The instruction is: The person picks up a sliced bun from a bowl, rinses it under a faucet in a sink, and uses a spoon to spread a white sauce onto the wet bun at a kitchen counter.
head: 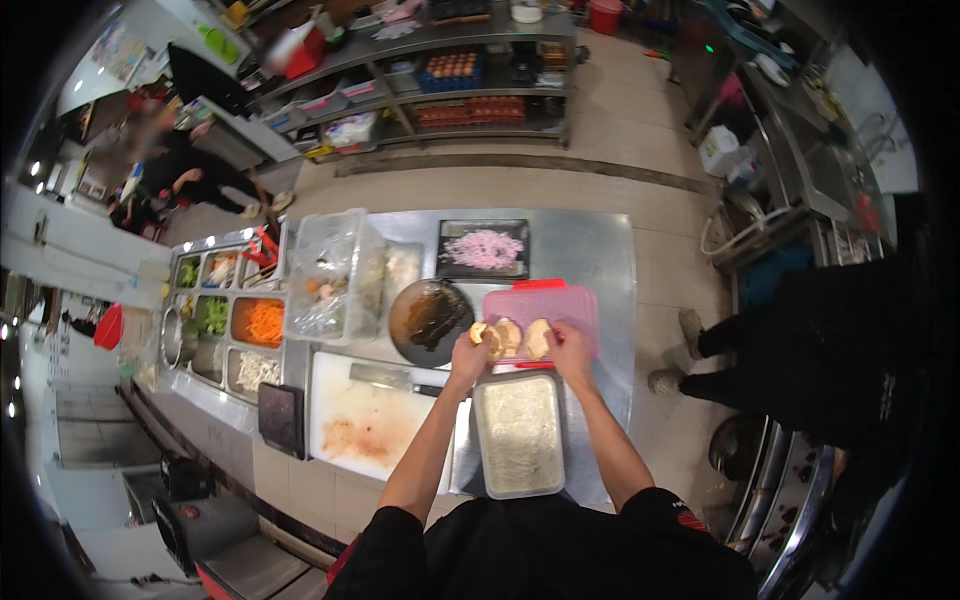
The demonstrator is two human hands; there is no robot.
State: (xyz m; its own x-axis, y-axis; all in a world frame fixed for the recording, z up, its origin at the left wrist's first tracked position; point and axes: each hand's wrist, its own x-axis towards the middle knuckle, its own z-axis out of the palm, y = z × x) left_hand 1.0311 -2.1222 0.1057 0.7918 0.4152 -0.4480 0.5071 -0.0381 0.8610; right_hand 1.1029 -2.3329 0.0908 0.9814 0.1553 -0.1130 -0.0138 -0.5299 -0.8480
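My left hand (pixel 469 358) holds a pale, flat food piece (pixel 478 332) at the left end of a pink plastic lid (pixel 577 304). My right hand (pixel 571 351) grips another breaded-looking piece (pixel 537 339) above the same lid. Between them, more such pieces (pixel 507 337) lie together. Just below, a plastic tub of pale flour or crumbs (pixel 519 435) stands near my body. To the left sits a round dark plate (pixel 429 322) with brown sauce. A cleaver (pixel 380 376) lies on the stained white cutting board (pixel 360 424). What exactly the pieces are, I cannot tell.
A black tray of pink shreds (pixel 484 249) lies at the back. Left stand a clear plastic bin (pixel 326 277) and metal pans with shredded carrot (pixel 259 322). A dark scale-like box (pixel 281 418) borders the board. One person (pixel 810 352) stands at right, another (pixel 195 169) far left.
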